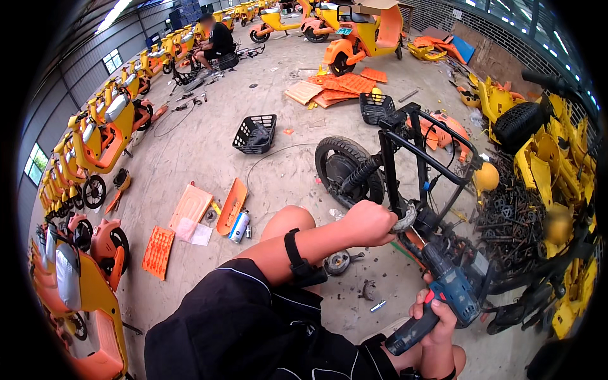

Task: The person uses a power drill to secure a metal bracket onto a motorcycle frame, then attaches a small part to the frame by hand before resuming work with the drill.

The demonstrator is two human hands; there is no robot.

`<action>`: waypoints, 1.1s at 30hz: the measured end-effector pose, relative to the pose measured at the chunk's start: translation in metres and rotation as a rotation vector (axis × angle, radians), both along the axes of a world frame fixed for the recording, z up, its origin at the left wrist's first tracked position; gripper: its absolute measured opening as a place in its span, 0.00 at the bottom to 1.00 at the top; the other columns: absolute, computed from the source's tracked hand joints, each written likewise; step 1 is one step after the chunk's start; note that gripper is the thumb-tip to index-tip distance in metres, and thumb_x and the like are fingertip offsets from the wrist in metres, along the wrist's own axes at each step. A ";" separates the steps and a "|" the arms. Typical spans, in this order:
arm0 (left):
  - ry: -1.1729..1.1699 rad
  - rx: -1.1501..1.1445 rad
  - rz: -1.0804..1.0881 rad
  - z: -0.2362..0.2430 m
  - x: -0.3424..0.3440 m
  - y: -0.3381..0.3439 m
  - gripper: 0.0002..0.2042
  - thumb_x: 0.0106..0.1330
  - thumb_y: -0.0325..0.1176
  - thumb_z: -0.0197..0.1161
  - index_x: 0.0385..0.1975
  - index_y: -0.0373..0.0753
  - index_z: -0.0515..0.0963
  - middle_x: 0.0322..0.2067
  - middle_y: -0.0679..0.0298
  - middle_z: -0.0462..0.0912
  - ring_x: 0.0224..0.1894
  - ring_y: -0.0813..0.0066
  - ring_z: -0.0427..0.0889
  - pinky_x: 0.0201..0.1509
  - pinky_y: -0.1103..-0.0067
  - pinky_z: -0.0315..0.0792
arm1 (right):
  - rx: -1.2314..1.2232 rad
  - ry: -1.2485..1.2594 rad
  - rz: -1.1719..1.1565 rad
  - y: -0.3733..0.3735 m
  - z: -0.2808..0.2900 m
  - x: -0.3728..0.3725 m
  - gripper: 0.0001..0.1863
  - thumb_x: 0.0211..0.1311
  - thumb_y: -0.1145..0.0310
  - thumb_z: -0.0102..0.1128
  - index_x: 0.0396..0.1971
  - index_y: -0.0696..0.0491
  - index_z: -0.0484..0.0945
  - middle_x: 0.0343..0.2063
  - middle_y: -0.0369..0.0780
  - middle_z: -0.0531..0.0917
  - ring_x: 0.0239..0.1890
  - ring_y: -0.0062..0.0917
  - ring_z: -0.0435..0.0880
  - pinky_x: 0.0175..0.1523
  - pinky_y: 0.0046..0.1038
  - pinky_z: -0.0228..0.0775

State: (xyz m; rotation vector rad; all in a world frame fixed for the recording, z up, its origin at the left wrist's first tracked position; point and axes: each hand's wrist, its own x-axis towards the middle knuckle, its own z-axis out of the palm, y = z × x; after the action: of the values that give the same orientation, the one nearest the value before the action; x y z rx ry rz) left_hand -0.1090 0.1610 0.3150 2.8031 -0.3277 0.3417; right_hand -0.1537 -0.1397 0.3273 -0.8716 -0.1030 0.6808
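My left hand (373, 223) is closed around a silvery metal piece (404, 216) on a black scooter frame (435, 162), which carries a wheel (332, 174) and a spring shock (359, 172). In my right hand (432, 320) is a blue cordless drill (459, 291), gripped by its handle, its bit at the frame just below and right of my left hand; the exact contact point is too small to tell. On the floor below lie a round metal part (337, 261), a small silver cylinder (378, 306) and a spray can (239, 225).
A heap of yellow panels (532, 155) and dark metal parts (506, 221) lies at the right. Black crates (254, 133), orange panels (159, 252) and a cable lie around me. Scooters (95, 142) line the left. A co-worker (218, 41) sits at the back.
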 end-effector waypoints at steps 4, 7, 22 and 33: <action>0.013 0.008 -0.013 0.005 -0.003 0.004 0.14 0.52 0.43 0.68 0.21 0.37 0.79 0.22 0.55 0.83 0.26 0.51 0.83 0.30 0.61 0.78 | -0.012 0.033 0.025 0.000 -0.003 -0.003 0.32 0.59 0.69 0.62 0.64 0.58 0.65 0.32 0.43 0.78 0.27 0.29 0.79 0.36 0.31 0.73; 0.004 0.024 -0.028 0.006 -0.002 0.004 0.14 0.51 0.43 0.67 0.21 0.37 0.79 0.22 0.54 0.82 0.26 0.51 0.83 0.30 0.62 0.78 | -0.031 -0.014 0.035 -0.001 -0.004 -0.002 0.31 0.59 0.69 0.62 0.63 0.59 0.66 0.31 0.44 0.78 0.26 0.30 0.79 0.36 0.32 0.73; -0.019 0.043 -0.073 0.004 -0.002 0.010 0.14 0.51 0.42 0.68 0.20 0.37 0.79 0.19 0.52 0.81 0.24 0.50 0.83 0.29 0.62 0.77 | -0.021 0.033 0.019 0.002 -0.009 -0.003 0.30 0.59 0.69 0.60 0.62 0.59 0.66 0.29 0.43 0.79 0.26 0.29 0.79 0.36 0.32 0.74; 0.001 0.060 -0.071 0.000 0.001 0.011 0.14 0.50 0.43 0.69 0.19 0.37 0.80 0.18 0.52 0.81 0.25 0.50 0.84 0.30 0.63 0.77 | -0.085 0.003 -0.005 0.006 -0.006 -0.004 0.32 0.58 0.65 0.58 0.62 0.61 0.65 0.33 0.44 0.81 0.25 0.27 0.79 0.36 0.31 0.74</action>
State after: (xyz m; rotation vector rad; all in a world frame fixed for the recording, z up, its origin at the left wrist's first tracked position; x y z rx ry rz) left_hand -0.1084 0.1716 0.3146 2.8416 -0.4439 0.3191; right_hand -0.1578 -0.1333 0.3214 -0.9524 -0.0698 0.6853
